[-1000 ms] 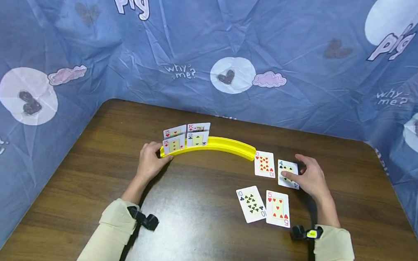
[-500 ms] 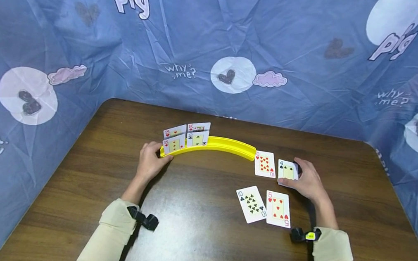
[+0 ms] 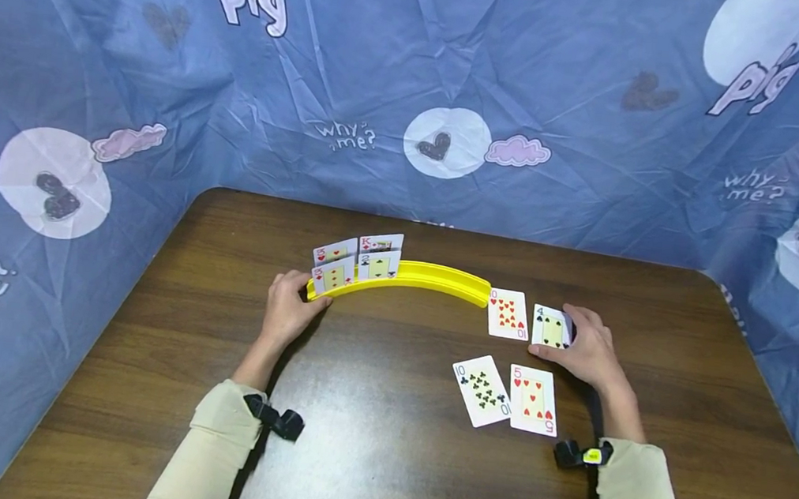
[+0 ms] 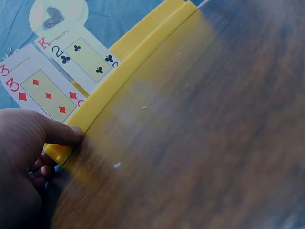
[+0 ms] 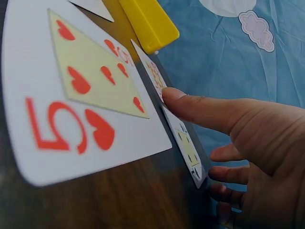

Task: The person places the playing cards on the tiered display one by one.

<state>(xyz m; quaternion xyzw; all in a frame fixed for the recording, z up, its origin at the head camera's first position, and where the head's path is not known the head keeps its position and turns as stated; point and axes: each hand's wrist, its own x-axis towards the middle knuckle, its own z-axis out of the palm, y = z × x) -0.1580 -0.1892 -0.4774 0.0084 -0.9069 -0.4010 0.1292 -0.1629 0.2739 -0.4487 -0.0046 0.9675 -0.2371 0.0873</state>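
Observation:
My left hand (image 3: pixel 288 303) grips the left end of a curved yellow card holder (image 3: pixel 443 279), thumb on its front side. Standing upright in the holder are the three of diamonds (image 3: pixel 333 275) and two of clubs (image 3: pixel 378 265) in front, with a red three (image 3: pixel 331 251) and a red king (image 3: pixel 389 241) partly hidden behind. On the right, my right hand (image 3: pixel 592 347) pinches the four of spades (image 3: pixel 552 329) by its edges, thumb at the lower edge and index finger at the upper right corner. Beside it lies the ten of hearts (image 3: pixel 507 314), right at the holder's end.
Nearer to me, the ten of clubs (image 3: pixel 481 391) and the five of hearts (image 3: pixel 533 401) lie face up with their edges meeting. All this is on a brown wooden table (image 3: pixel 381 454). A blue printed cloth (image 3: pixel 357 79) hangs behind its far edge.
My right thumb has slid from the middle of the four of spades to its lower edge, and the fingers have closed in on its upper corner. The left hand stays on the holder.

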